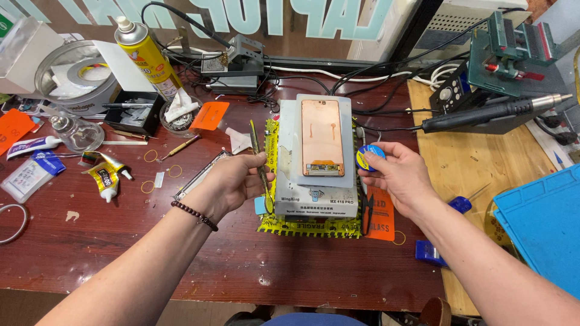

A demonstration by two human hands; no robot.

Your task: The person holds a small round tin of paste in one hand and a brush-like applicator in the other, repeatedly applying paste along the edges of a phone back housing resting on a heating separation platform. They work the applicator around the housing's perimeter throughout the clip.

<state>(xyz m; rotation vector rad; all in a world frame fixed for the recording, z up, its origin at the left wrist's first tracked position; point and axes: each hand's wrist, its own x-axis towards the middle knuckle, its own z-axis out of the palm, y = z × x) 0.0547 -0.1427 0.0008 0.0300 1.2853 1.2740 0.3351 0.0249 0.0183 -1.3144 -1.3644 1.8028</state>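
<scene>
The grey heating plate (315, 181) sat at the middle of the dark red workbench (121, 253), and everything else is placed from it. On top of the plate lay a phone panel (322, 137), a tall rectangle with rounded corners, its upward face a coppery pink with a thin pale line traced down it and a darker strip along its near end. It lay flat and square to the plate, touched by neither hand.

Just left of the plate, the left hand (232, 180) was closed around a thin yellow-green tool (260, 166), which stood nearly upright with its upper end rising beside the plate's left edge. A beaded bracelet (193, 215) circled that wrist.

Just right of the plate, the right hand (396, 175) pinched a small round blue spool (369, 157) with a yellow face between thumb and fingertips, holding it near the plate's right edge.

Under the plate showed a yellow printed sheet (311, 228), and an orange label (380, 220) lay at its right front corner. Far right of the plate a black hot-air handle (483, 115) rested on a wooden top, with a blue mat (544, 223) nearer. Well left of the plate stood a yellow spray can (148, 57) and small glue tubes (106, 178).
</scene>
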